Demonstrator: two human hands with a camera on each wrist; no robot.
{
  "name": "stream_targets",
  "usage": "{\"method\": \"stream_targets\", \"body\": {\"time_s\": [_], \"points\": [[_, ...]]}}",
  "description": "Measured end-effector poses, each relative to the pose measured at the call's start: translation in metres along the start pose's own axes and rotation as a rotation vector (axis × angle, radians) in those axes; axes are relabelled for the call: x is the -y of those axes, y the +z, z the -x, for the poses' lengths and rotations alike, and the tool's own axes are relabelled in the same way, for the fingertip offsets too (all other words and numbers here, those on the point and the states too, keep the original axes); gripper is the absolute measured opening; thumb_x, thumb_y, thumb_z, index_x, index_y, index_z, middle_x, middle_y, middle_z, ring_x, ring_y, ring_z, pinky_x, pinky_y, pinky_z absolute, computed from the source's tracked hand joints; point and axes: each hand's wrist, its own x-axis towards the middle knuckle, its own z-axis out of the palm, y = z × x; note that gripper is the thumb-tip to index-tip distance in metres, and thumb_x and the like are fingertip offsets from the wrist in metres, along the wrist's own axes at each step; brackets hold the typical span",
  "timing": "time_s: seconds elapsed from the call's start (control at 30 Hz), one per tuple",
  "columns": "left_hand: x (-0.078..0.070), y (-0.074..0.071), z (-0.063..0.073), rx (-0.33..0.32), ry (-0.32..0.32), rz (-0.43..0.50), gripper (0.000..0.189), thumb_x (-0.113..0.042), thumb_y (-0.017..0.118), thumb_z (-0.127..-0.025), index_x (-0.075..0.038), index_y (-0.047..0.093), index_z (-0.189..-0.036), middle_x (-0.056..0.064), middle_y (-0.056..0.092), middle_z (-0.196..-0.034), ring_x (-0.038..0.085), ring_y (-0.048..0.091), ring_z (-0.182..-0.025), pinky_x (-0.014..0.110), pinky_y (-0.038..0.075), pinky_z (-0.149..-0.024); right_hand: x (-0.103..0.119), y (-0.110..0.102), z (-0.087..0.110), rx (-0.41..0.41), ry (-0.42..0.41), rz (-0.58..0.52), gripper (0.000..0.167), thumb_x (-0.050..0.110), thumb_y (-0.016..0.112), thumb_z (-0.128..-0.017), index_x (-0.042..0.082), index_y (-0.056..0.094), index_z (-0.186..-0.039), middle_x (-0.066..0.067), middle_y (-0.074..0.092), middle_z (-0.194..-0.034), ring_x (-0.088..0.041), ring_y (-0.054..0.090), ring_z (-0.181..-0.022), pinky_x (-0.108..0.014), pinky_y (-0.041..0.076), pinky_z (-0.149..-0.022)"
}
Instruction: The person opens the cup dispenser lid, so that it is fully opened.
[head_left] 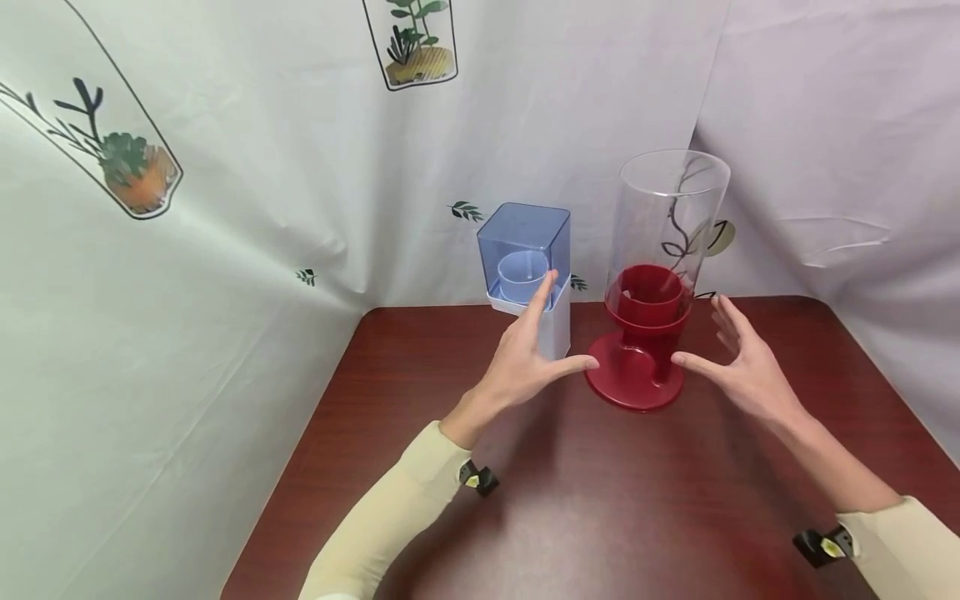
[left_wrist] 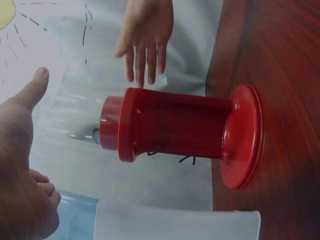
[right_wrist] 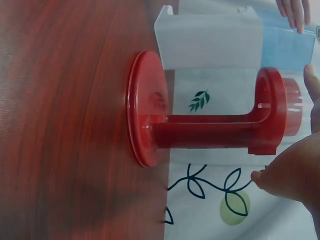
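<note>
A red stand (head_left: 636, 367) with a round base, a column and a ring at its top stands upright near the table's back edge. A tall clear cylinder (head_left: 670, 217) rises from that ring. To its left is a white box (head_left: 553, 329) under a see-through blue cover (head_left: 525, 229), with a round cup shape inside. My left hand (head_left: 521, 360) is spread in front of the box, thumb toward the stand's base. On the stand's other side my right hand (head_left: 750, 371) is held with fingers and thumb apart. Both hands hold nothing, and in the wrist views neither appears to touch the stand.
The dark red wooden table (head_left: 600, 500) has rounded back corners. A white cloth (head_left: 262, 150) with printed plants hangs right behind and beside it. A small black wrist device (head_left: 480, 479) sits at the left sleeve, and a similar device (head_left: 825, 546) at the right.
</note>
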Motion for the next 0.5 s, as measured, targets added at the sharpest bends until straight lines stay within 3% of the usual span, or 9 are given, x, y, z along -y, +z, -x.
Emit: {"method": "stream_targets", "body": {"time_s": [0.3, 0.5], "points": [[-0.006, 0.018, -0.019, 0.022, -0.037, 0.059, 0.117, -0.045, 0.09, -0.083, -0.029, 0.015, -0.172, -0.011, 0.026, -0.173, 0.008, 0.025, -0.158, 0.051, 0.041, -0.118, -0.006, 0.005, -0.026, 0.059, 0.028, 0.016, 0.117, 0.039, 0.082, -0.093, 0.014, -0.001, -0.172, -0.018, 0.006, -0.177, -0.045, 0.007, -0.161, -0.075, 0.024, -0.117], [-0.008, 0.03, -0.032, 0.026, -0.079, 0.088, 0.113, -0.046, 0.088, -0.085, -0.029, 0.016, -0.171, -0.015, 0.026, -0.173, 0.009, 0.026, -0.157, 0.05, 0.046, -0.114, -0.013, 0.008, -0.041, 0.069, 0.016, -0.002, 0.117, 0.036, 0.083, -0.093, 0.016, -0.001, -0.172, -0.018, 0.007, -0.177, -0.044, 0.009, -0.161, -0.074, 0.022, -0.118]]}}
